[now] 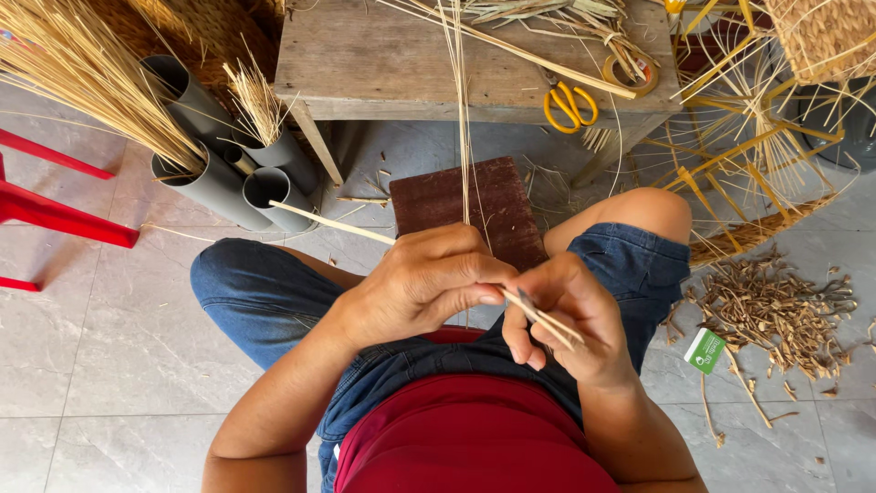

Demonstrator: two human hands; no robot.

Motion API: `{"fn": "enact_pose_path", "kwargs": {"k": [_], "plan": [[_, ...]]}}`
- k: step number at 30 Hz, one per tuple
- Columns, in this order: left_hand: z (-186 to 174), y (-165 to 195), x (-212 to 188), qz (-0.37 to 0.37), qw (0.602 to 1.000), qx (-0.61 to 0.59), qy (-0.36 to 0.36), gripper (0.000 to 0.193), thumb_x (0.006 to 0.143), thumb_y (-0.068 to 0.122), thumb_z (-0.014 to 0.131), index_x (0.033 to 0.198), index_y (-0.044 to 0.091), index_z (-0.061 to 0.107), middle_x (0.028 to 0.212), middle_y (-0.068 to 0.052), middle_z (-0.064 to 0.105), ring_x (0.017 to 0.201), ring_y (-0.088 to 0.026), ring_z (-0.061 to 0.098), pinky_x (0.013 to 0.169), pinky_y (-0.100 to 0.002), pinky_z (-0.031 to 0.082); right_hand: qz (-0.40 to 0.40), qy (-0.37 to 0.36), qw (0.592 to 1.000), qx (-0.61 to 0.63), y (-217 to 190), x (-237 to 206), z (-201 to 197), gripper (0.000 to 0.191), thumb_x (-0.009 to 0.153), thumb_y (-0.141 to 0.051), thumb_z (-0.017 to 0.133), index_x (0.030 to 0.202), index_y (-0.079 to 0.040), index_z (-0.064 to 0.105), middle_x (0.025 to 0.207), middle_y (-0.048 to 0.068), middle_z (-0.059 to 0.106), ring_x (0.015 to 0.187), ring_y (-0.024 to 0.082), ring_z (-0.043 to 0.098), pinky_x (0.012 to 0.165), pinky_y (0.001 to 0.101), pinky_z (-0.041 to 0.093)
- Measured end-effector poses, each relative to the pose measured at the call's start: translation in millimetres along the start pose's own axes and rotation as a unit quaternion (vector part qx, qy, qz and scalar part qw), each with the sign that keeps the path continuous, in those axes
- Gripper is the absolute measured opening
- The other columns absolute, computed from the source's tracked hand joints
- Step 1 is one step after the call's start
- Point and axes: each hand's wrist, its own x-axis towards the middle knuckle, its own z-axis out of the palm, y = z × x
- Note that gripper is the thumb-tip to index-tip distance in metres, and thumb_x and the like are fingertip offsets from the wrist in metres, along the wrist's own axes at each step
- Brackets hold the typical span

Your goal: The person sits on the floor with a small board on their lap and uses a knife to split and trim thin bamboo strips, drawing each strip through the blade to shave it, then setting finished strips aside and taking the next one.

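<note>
Reed strip (547, 321) — thin, pale, held over the lap | left hand (422, 283) fingers pinched on its near end | right hand (568, 319) fingers closed around it | likely light, springy, splits easily — grip close to the pinch.

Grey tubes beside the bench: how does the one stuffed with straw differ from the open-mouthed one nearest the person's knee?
The straw-filled tube has a thick fan of pale stalks spilling from its mouth; the open tube shows a dark, apparently empty mouth. The straw-filled tube lies nearer the red chair, the open tube nearer the brown board. Both are grey, round and tilted.
</note>
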Motion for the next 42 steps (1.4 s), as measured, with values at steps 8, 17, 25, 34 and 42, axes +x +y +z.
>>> {"fn": "enact_pose_path", "kwargs": {"k": [8, 17, 25, 34, 42], "plan": [[-15.7, 7.5, -3.8, 0.049, 0.996, 0.075, -0.028, 0.019, 0.086, 0.010, 0.078, 0.104, 0.009, 0.070, 0.087, -0.003, 0.063, 0.078, -0.025, 0.060, 0.066, -0.038, 0.048, 0.052, -0.061, 0.997, -0.004, 1.8, -0.9, -9.8, 0.030, 0.112, -0.023, 0.056, 0.129, 0.000, 0.048, 0.074, 0.011, 0.063, 0.054, 0.007, 0.047, 0.048, 0.0195, 0.037], [-7.9, 8.9, -1.3, 0.022, 0.997, 0.063, -0.034, 0.022, 0.086, 0.000, 0.071, 0.106, 0.008, 0.068, 0.088, -0.005, 0.061, 0.084, -0.026, 0.063, 0.071, -0.038, 0.052, 0.038, -0.074, 0.993, 0.083, 30.6, 2.7, -18.4, 0.020, 0.111, -0.014, 0.060, 0.125, -0.004, 0.049, 0.071, 0.009, 0.054, 0.056, 0.010, 0.046, 0.050, 0.0257, 0.038], [-7.0, 54.5, -5.6, -0.003, 0.969, 0.184, 0.165, 0.025, 0.092, 0.025, 0.070, 0.105, 0.005, 0.063, 0.097, -0.010, 0.064, 0.092, -0.029, 0.064, 0.080, -0.040, 0.054, -0.168, -0.029, 0.957, -0.235, -1.1, 9.8, -12.2, 0.025, 0.100, -0.008, 0.068, 0.120, -0.003, 0.055, 0.085, 0.013, 0.065, 0.071, 0.017, 0.065, 0.063, 0.0290, 0.055], [22.0, 46.1, -24.7, -0.168, 0.963, 0.194, 0.079, 0.023, 0.099, 0.026, 0.070, 0.103, 0.004, 0.067, 0.085, -0.009, 0.063, 0.077, -0.028, 0.066, 0.066, -0.039, 0.051, -0.108, 0.106, 0.855, -0.496, 13.0, 24.1, 5.6, 0.038, 0.088, -0.001, 0.083, 0.112, -0.001, 0.054, 0.095, 0.010, 0.072, 0.084, 0.014, 0.074, 0.073, 0.0248, 0.059], [13.7, 7.4, -35.9, -0.360, 0.909, -0.206, 0.034, 0.034, 0.105, 0.032, 0.055, 0.110, 0.003, 0.073, 0.078, 0.000, 0.069, 0.062, -0.007, 0.056, 0.055, -0.023, 0.050, -0.082, 0.132, 0.868, -0.471, 24.2, 14.0, -7.8, 0.034, 0.090, -0.001, 0.081, 0.111, 0.000, 0.055, 0.096, 0.010, 0.074, 0.088, 0.014, 0.074, 0.077, 0.0244, 0.059]]}}
